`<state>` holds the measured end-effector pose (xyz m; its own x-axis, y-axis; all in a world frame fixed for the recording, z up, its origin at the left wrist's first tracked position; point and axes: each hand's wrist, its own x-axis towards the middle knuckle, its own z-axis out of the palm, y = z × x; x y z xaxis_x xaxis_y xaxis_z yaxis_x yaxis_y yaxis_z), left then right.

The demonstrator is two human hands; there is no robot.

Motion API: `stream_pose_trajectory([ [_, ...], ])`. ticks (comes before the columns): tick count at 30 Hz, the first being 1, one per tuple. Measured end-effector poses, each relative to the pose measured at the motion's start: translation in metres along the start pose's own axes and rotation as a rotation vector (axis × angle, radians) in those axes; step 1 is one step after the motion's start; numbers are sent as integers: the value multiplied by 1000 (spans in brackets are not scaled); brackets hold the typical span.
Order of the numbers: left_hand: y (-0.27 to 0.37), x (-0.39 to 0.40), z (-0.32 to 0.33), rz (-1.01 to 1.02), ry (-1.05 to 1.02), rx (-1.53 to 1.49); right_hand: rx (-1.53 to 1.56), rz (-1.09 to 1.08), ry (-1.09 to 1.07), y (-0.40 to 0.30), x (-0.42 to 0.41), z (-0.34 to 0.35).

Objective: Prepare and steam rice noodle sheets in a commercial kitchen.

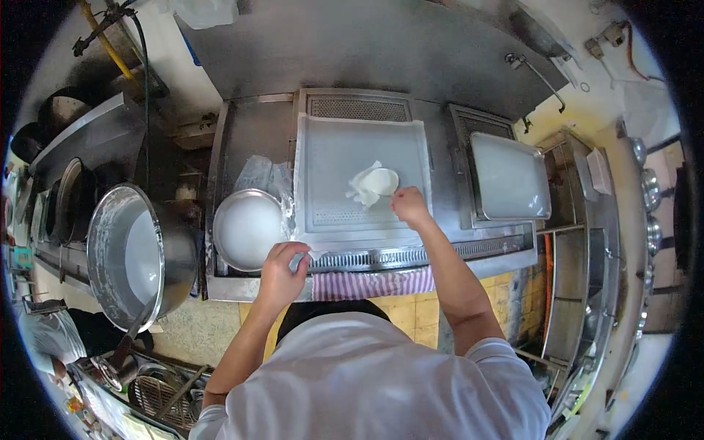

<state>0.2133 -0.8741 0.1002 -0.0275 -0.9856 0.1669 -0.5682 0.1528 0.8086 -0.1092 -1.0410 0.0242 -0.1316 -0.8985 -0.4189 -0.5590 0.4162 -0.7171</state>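
Note:
A thin white cloth (pixel 330 148) lies over a perforated metal tray before me. My right hand (pixel 410 206) is closed at the lower right of a round white ladle or scoop (pixel 382 181); its fingers seem to grip the handle, which they mostly hide. White batter-like stuff (pixel 363 190) spreads in an uneven patch around the scoop's left side. At the cloth's lower left corner is my left hand (pixel 285 272), thumb and forefinger curled towards each other; whether they pinch the cloth's edge cannot be told. Beside it stands a round metal bowl (pixel 248 230) of white liquid.
A large metal pot (pixel 179 258) with white liquid and a long-handled tool stands at left. Clear plastic (pixel 264 176) lies behind the bowl. A rectangular tray (pixel 511 176) sits at right. A striped cloth (pixel 374 283) hangs on the front edge. Another person (pixel 60 335) is at far left.

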Motion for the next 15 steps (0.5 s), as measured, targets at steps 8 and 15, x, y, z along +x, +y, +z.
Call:
stream_pose_trajectory([
  [8, -26, 7, -10, 30, -33, -48, -99, -2, 74, 2, -27, 7],
  [15, -48, 11, -11, 33, -67, -94, -353, -154, 332, 34, -21, 4],
])
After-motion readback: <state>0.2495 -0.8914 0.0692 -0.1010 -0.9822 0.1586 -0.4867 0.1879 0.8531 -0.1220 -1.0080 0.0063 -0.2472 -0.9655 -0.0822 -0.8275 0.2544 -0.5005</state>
